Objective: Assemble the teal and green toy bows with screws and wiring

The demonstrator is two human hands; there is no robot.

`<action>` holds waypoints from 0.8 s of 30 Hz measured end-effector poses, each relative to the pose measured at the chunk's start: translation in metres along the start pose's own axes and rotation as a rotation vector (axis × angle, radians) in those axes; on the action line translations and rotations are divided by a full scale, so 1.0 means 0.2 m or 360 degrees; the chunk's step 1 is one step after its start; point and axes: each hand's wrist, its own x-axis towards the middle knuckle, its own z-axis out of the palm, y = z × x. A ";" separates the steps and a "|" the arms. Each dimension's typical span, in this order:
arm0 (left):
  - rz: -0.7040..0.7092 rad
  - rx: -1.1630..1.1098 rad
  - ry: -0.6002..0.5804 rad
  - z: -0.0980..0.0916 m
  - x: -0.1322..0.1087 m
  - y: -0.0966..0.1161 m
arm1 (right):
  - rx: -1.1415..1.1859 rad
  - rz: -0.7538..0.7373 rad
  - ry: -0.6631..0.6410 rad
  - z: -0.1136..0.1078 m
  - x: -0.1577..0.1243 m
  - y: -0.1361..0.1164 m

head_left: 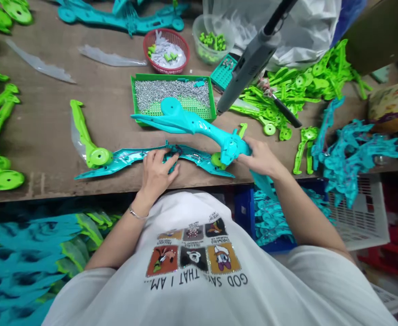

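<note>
A curved blue plastic bow-shaped shell [131, 157] lies inner side up along the table's front edge, with thin wires and small parts visible inside. My left hand [160, 167] rests over its middle, fingers curled, with thumb and forefinger around the central grip part. My right hand [261, 156] grips one end of a second blue shell [199, 124], outer side up, held tilted above the right half of the first. Green limb pieces sit at both ends of the lower shell: the left green limb [89, 136] is in full sight, while the right one is mostly hidden.
Behind the shells stands a green tray [133, 95] of small screws. A grey electric screwdriver [249, 63] hangs over the right side. Farther back are a red basket [148, 47] and a clear tub [199, 31]. Piles of green parts [321, 72] and blue parts [348, 158] lie right.
</note>
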 end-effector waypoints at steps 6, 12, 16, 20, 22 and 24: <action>0.0009 0.0001 0.0034 0.01 -0.01 -0.01 | 0.0092 -0.0093 0.0154 0.05 0.03 -0.01; -0.0017 -0.0058 -0.0018 0.01 -0.01 0.00 | 0.0028 -0.0109 0.0143 0.02 0.06 -0.01; -0.0054 -0.0046 -0.0044 0.00 -0.01 0.01 | 0.0011 -0.0171 0.0128 -0.02 0.06 -0.06; -0.0089 -0.0040 -0.0110 0.00 -0.02 0.02 | 0.0051 -0.0368 0.0115 -0.06 0.05 -0.19; -0.0110 -0.0058 -0.0141 -0.01 -0.02 0.02 | 0.0104 -0.0498 0.0100 -0.06 0.07 -0.28; -0.0138 -0.0059 -0.0156 -0.01 -0.02 0.03 | 0.0166 -0.0618 0.0107 -0.03 0.12 -0.36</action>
